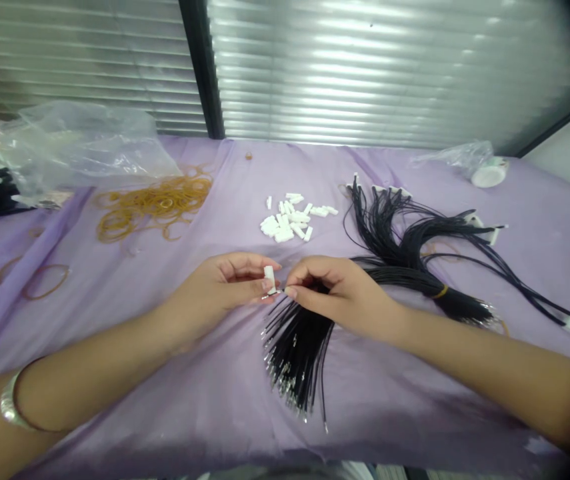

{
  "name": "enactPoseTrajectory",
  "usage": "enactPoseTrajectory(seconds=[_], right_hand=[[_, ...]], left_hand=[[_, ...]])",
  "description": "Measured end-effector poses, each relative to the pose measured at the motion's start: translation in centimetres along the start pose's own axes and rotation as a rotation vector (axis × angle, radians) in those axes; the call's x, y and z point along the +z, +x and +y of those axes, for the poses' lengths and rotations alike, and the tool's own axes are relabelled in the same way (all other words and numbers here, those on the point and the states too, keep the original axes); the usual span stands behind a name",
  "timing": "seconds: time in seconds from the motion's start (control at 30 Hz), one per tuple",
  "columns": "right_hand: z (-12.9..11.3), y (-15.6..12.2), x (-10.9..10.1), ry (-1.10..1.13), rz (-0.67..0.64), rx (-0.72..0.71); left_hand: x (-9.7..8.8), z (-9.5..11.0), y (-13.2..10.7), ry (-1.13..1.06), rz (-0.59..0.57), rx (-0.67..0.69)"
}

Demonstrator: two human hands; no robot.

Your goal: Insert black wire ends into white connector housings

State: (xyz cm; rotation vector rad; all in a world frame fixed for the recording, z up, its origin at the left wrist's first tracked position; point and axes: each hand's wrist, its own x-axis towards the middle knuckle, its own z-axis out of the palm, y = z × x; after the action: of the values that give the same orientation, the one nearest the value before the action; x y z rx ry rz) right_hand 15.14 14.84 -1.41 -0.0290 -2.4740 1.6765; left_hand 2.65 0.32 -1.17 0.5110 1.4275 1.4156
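My left hand (225, 288) pinches a small white plastic connector (269, 275) between thumb and fingers. My right hand (337, 290) is closed in a pinch on a thin black wire (281, 293) whose tip meets the connector. Under my right hand lies a bundle of black wires (297, 347) that fans out toward me with metal tips. A loose heap of white connectors (292, 220) sits a little farther back on the purple cloth (165, 400).
Black wires with white connectors on them (415, 227) lie to the right, bound with a rubber band. Orange rubber bands (155, 203) and a clear plastic bag (79, 147) are at the back left. A small bag with a white roll (487, 172) sits at the back right.
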Motion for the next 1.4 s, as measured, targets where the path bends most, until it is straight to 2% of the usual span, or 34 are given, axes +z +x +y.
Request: enactPoseTrajectory(seconds=[0.2,0.6,1.0,1.4], right_hand=[[0.34,0.04,0.13,0.008,0.104,0.056],[0.6,0.16,0.34,-0.045,0.206,0.103],[0.4,0.18,0.35,-0.097,0.221,0.1],[0.75,-0.03,0.68,-0.142,0.217,0.034]], left_hand=[[0.17,0.37,-0.14,-0.079,0.043,-0.041],[-0.18,0.39,-0.04,-0.165,0.022,-0.046],[-0.35,0.2,0.15,-0.132,-0.009,-0.043],[-0.43,0.08,0.18,-0.141,0.019,-0.054]])
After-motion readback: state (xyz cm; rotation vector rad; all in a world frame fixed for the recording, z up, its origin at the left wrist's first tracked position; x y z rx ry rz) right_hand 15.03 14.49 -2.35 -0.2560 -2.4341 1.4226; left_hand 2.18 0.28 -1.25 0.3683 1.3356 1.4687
